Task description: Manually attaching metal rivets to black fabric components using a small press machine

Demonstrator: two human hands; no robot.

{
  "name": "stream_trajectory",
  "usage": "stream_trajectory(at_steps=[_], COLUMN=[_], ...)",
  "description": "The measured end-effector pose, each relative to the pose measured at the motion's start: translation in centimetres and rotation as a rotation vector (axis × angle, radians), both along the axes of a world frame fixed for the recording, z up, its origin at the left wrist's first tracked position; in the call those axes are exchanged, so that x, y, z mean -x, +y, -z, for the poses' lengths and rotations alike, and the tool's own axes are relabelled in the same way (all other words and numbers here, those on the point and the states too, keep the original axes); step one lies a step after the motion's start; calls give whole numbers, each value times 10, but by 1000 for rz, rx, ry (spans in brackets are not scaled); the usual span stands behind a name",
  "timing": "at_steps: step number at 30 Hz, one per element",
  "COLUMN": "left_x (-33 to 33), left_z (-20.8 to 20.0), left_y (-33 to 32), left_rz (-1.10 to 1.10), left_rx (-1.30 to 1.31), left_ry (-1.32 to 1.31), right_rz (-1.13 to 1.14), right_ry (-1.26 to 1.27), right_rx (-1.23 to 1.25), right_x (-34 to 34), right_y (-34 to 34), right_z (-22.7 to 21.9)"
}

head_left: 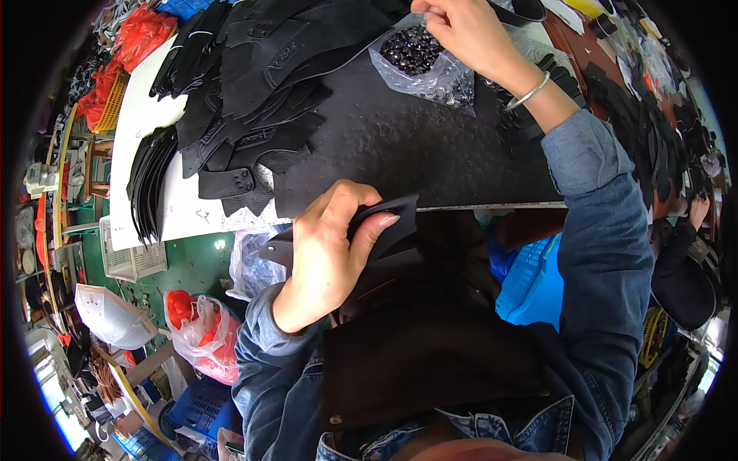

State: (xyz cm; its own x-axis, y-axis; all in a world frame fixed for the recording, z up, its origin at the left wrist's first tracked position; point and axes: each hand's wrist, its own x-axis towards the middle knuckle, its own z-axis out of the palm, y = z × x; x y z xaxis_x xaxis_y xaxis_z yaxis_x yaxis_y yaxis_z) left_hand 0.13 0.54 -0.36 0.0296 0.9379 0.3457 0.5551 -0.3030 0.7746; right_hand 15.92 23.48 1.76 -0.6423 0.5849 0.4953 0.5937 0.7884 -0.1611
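Denim collar (550,421) foremost; left fingers (373,231) pinch bent black piece (406,218), probably light, pliable, best edge-held; right fingers' (440,24) grip indeterminable.

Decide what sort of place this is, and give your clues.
Probably a leather-goods workshop: cut black pieces are heaped on a worktable, a clear bag holds many small shiny parts, and the left hand grips a bent black piece.

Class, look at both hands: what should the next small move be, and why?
Probably bring the right hand toward the folded black leather-like piece. The left hand pinches that piece beside the near edge of the white-topped worktable, while the right is by the clear plastic bag of small shiny black parts. Whether it holds one cannot be told.
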Motion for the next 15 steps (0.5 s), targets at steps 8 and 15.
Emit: stream_trajectory(at_steps=[8, 15], left_x=[1, 1], left_z=[-5, -10], left_y=[0, -7], left_rz=[-56, 70], left_rx=[-148, -503], left_ry=[21, 73], right_rz=[-420, -571], right_ry=[189, 238], right_rx=[779, 977], right_x=[-4, -9], right_y=[-106, -137], right_z=[-20, -19])
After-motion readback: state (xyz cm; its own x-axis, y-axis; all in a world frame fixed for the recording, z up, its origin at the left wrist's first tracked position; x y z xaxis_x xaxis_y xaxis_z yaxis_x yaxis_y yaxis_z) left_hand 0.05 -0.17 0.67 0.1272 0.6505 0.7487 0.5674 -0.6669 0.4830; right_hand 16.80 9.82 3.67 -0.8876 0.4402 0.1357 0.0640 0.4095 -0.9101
